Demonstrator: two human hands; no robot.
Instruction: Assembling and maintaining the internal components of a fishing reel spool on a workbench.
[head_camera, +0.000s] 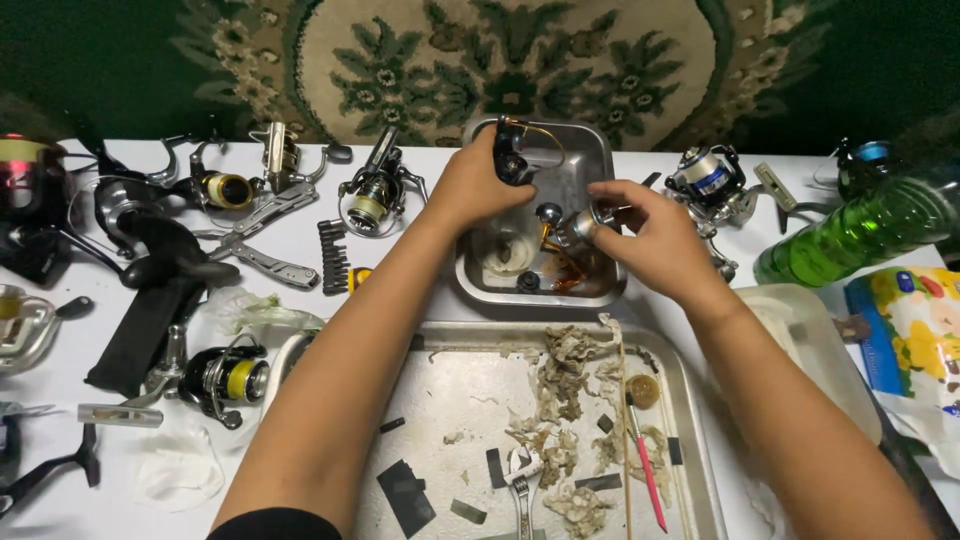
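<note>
while both arms reach forward over the white table (300, 250), the left hand (478, 185) is curled around a dark fishing reel body (512, 150), fingers wrapped tight on it, holding it above the far left part of a small square steel pan (600, 150). a thin gold bail wire arcs off the reel body toward the right. the right hand (645, 235) pinches a small silver spool-like part (580, 228) between thumb and fingertips, the other fingers loosely bent. that part's long axis lies roughly left to right, its free end pointing left toward the reel body, and it hangs over the middle of the pan, near but apart from the reel. brownish liquid and a few small parts sit in the pan bottom. nearer the person lies a large steel tray (690, 400) with crumpled dirty tissue (560, 390), a small wrench (520, 480) and a red-handled brush (645, 455). other spinning reels (225, 378) and a multi-tool (262, 250) lie on the left, a green bottle (860, 230) on the right.
</note>
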